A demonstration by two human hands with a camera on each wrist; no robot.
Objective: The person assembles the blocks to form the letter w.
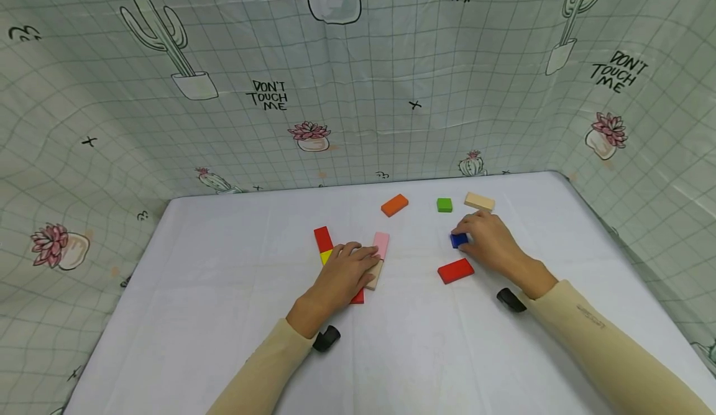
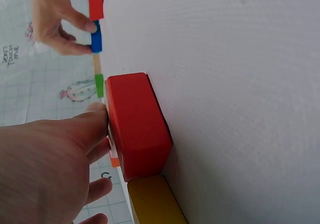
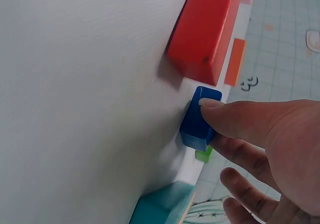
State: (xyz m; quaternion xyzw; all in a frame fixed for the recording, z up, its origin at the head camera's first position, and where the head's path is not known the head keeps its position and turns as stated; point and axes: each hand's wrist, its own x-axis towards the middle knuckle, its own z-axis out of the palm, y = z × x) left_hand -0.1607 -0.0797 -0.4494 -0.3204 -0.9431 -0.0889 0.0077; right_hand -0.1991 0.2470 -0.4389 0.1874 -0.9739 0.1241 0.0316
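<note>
My right hand (image 1: pixel 491 241) pinches a small blue block (image 3: pixel 198 119) between thumb and forefinger, low over the white table. A teal block (image 3: pixel 165 204) lies close by, hidden under that hand in the head view. My left hand (image 1: pixel 342 273) rests over a V-shaped group of blocks, its fingers loosely spread and touching them. This group has a red block (image 1: pixel 323 238) at the upper left, a yellow block (image 2: pixel 156 200), another red block (image 2: pixel 140 126) at the bottom, a pink block (image 1: pixel 381 243) and a plain wooden block (image 1: pixel 373 277) on the right side.
A loose red block (image 1: pixel 455 271) lies just left of and below my right hand. Farther back are an orange block (image 1: pixel 394 205), a green block (image 1: pixel 444 205) and a pale wooden block (image 1: pixel 479 201). A patterned curtain (image 1: pixel 358 92) hangs behind the table (image 1: pixel 224 340).
</note>
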